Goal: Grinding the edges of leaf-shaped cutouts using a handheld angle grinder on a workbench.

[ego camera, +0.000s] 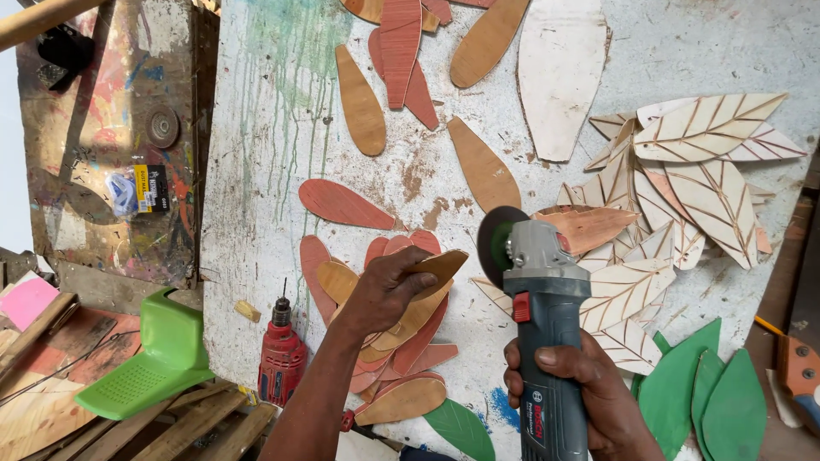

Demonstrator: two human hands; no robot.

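Angle grinder point(547, 341) clamped upright in the right hand point(589, 388), fingers wrapped fully round the grey-blue body, disc point(498, 243) at the top end, facing the work. Left hand point(384, 290) closed on a tan leaf-shaped wooden cutout point(440, 265), lifting it off the pile of red and tan cutouts point(401, 358) on the white paint-stained counter point(273, 171); the piece sits just beside the disc, not visibly touching. Risk, as judged: left fingertips lie close to the disc edge, so a slip or a snag on the thin wood could pull them in; a small, hand-held piece may also kick or split if it catches. Whether the disc is spinning cannot be told. Carved pale leaves point(683, 188) heaped to the right, green leaves point(709, 401) below them, red drill point(280, 358) standing at the counter's left edge. Containers: none in view on the counter; green plastic piece point(162, 358) at left holds nothing visible.
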